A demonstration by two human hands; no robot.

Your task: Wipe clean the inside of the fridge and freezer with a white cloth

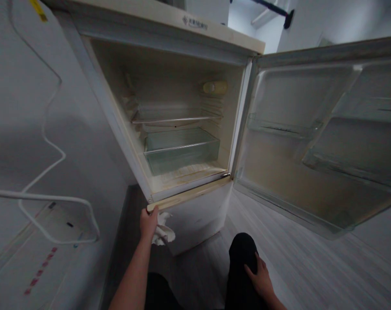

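Note:
A fridge point(85, 82) stands in front of me with its upper door point(279, 155) swung wide to the right. My left hand point(149, 223) is at the top left corner of the closed lower door point(198, 219), fingers bent at its cream edge. A crumpled white cloth point(163, 230) hangs from that hand against the door front. My right hand point(259, 275) lies on my dark-trousered knee point(242, 249), thumb and fingers apart, holding nothing. Inside the fridge are a glass shelf point(179, 115) and a clear greenish drawer point(185, 157).
Clear bins point(282, 128) line the open door, which reaches far out over the grey wood-look floor point(298, 271). On the left, a white cable point(49, 161) and a white bent rod point(53, 197) run along a pale panel with red marks.

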